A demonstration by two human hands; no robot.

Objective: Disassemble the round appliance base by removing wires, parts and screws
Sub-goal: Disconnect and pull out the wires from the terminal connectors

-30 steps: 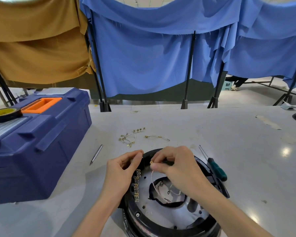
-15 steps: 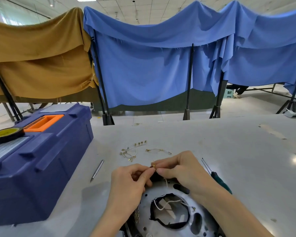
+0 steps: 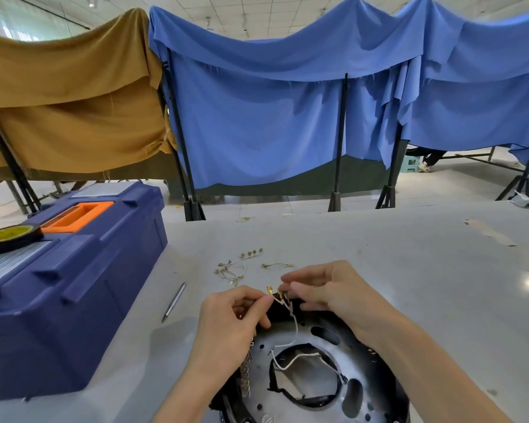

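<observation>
Showing a disassembly judged to be partly done, on a grey table that carries every item below

Blue toolbox: lid down, at the left edge of the table, with a roll of tape resting on its top.

Round appliance base: at the near edge of the table between the forearms, its perforated metal plate facing up. Its black rim is partly cut off by the bottom of the view. The plate and rim are not yet separated. Whether any screws remain cannot be told at this size.

Right hand: over the far rim of the base, its fingers curled narrowly and pinching the upper end of the white wire.

Left hand: just beside the right, with thumb and forefinger pinched on a brass terminal that stands clear above the fingertips.

White wire: runs down from the pinch into the centre opening of the plate, where it appears to be attached yet. The step in hand is judged to be freeing its terminal end.

Row of brass contacts: mounted on the left rim, not yet removed.

Loose wires: already out, lying on the table beyond the hands, with a short lead and a terminal strip near them.

Metal pin: lying untouched between the toolbox and the base
</observation>
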